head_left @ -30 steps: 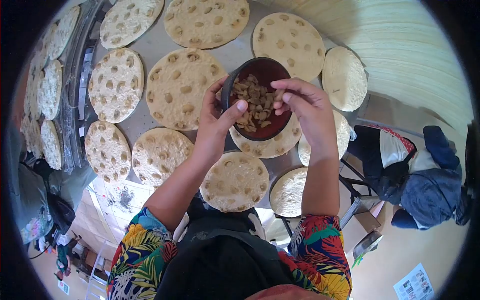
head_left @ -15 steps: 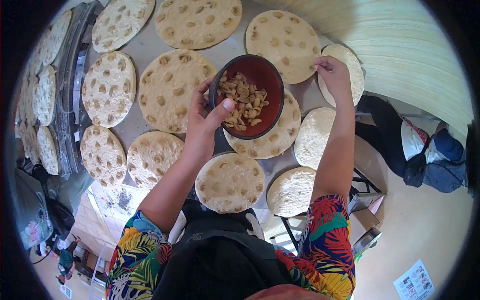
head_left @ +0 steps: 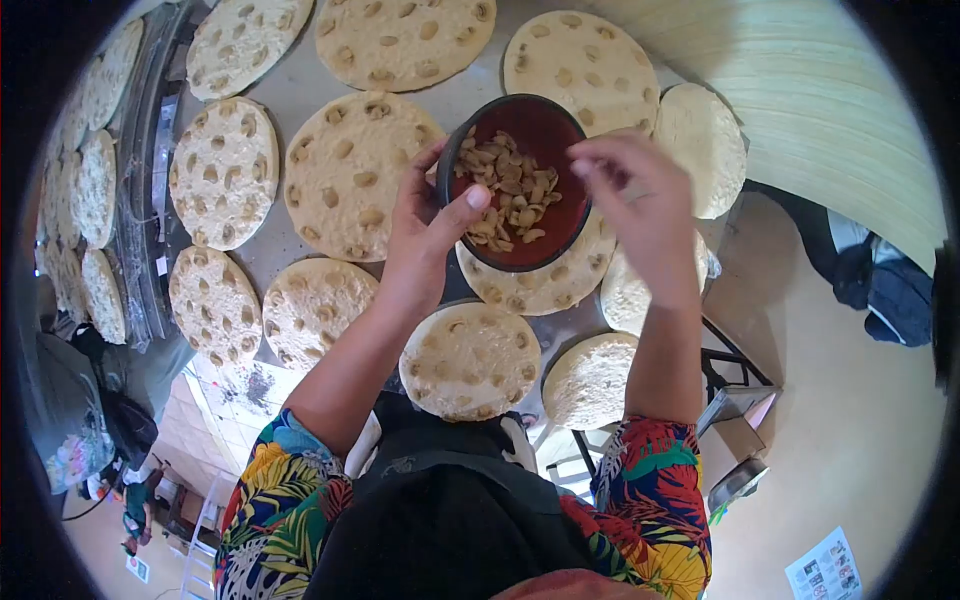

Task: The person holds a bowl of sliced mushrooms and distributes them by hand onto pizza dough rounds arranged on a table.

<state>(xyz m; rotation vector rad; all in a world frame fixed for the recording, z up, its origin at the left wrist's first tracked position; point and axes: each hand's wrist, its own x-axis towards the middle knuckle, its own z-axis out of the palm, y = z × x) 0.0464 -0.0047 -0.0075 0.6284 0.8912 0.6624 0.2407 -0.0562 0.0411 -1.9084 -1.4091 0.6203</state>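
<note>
My left hand (head_left: 430, 225) grips a dark bowl with a red inside (head_left: 560, 130), thumb over the rim and fingers round its outer wall. Sliced mushrooms (head_left: 510, 190) lie heaped toward the bowl's left side. Slightly blurred, my right hand (head_left: 640, 190) hovers at the bowl's right rim, thumb and forefinger a little apart, with nothing visible between them. Beneath the bowl, a round dough base (head_left: 545, 280) with mushroom slices is partly hidden. Beyond it lies another mushroom-dotted base (head_left: 580, 75). A base without visible mushrooms (head_left: 705, 150) sits right of my hand.
Several more topped bases, one of them a large base (head_left: 345, 180), cover the metal table (head_left: 465, 105). Near me lies a pale base (head_left: 590, 385). A rack with bases (head_left: 100, 190) stands at left. A person in dark clothing (head_left: 880, 280) is at right.
My right hand has moved left from the far base's edge to the bowl's rim, its fingers parting from a pinch. The left hand still holds the bowl; the view has shifted slightly.
</note>
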